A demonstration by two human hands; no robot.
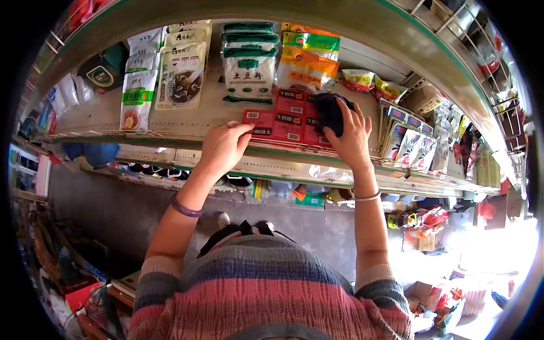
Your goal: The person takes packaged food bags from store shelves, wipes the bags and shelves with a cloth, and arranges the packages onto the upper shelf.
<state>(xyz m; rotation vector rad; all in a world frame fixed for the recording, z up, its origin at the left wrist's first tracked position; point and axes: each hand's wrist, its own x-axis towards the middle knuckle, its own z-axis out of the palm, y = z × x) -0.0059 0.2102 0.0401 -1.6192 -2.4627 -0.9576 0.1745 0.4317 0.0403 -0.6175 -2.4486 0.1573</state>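
Several small red boxes (288, 128) lie together at the front of the shelf (187, 122). My left hand (224, 144) is at their left end, its fingers bent and closed at the edge of the leftmost box; whether it grips the box is hard to tell. My right hand (352, 136) is wrapped round a dark cloth (332, 112) at the right end of the boxes. The cloth covers part of the boxes there. Behind the boxes stand white bags with green bands (248, 73) and orange bags (307, 68).
Pouches with a bowl picture (181, 76) and white-green packets (137, 102) stand on the left. To the right are upright flat packets (408, 144) and small red-yellow bags (358, 80). The shelf's front rail (272, 152) runs below my hands. A lower shelf holds more goods.
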